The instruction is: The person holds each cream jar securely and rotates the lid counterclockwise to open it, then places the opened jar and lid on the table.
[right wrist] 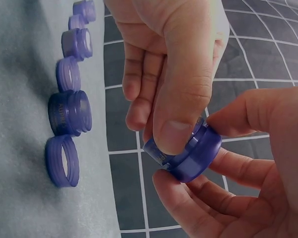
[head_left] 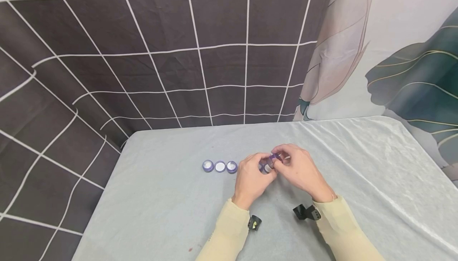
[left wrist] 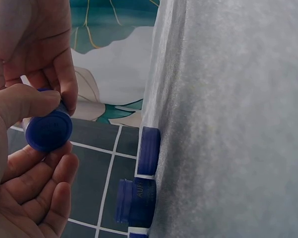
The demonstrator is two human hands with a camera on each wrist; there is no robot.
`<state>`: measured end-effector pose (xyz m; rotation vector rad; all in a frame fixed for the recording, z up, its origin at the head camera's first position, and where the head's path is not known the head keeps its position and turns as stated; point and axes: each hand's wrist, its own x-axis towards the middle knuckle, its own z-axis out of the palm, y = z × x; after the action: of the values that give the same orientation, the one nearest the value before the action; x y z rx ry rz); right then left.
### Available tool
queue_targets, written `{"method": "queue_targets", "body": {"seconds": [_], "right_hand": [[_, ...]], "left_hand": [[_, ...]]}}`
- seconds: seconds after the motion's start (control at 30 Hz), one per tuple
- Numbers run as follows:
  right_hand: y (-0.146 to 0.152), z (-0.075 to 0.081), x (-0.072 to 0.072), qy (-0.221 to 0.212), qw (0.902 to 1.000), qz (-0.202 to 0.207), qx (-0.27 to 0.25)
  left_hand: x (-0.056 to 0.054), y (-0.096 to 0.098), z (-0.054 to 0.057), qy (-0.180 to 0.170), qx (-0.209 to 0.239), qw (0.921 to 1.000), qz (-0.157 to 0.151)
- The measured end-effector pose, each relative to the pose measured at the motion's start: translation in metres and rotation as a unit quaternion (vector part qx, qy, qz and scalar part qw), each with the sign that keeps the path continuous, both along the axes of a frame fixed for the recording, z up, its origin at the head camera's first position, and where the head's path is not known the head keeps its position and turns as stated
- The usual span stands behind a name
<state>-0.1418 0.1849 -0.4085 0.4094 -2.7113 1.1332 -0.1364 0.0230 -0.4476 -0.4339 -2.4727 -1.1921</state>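
Note:
A small purple-blue cosmetic jar with its lid on is held in the air between both hands, over the right end of a row on the table. My left hand pinches the jar's body, its thumb across the side. My right hand has thumb and fingers around the lid's rim. In the left wrist view the jar's round base faces the camera. Beneath the hands stand an open jar with gold lettering and an upturned lid; the left hand partly covers this stretch of row in the head view.
Further left in the row are an open jar, a white-lined lid and another open jar. A pale grey cloth covers the table. Behind it hangs a dark curtain with white grid lines; a leaf-patterned curtain is at right.

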Motion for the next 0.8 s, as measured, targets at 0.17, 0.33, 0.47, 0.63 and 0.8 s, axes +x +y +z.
{"method": "queue_targets", "body": {"seconds": [0.17,0.33,0.47,0.63,0.8], "right_hand": [[0.0007,-0.0001,0.0002,0.004,0.9999,0.013,-0.007],[0.0008,0.0004,0.0007,0.012,0.9995,0.027,-0.016],[0.0010,-0.0003,0.0000,0.018,0.9992,0.033,-0.017],[0.0019,-0.0010,-0.0009,0.019,0.9987,0.042,-0.022],[0.0030,-0.0006,-0.0017,0.018,0.9983,0.047,-0.027]], "left_hand": [[0.0004,0.0000,0.0004,-0.004,-0.001,1.0000,0.000],[0.0004,0.0000,0.0006,-0.005,0.001,1.0000,-0.001],[0.0002,-0.0001,0.0007,-0.006,0.001,1.0000,-0.001],[0.0002,-0.0002,0.0009,-0.007,-0.001,1.0000,-0.002],[0.0000,-0.0001,0.0006,-0.006,-0.003,1.0000,-0.003]]}}
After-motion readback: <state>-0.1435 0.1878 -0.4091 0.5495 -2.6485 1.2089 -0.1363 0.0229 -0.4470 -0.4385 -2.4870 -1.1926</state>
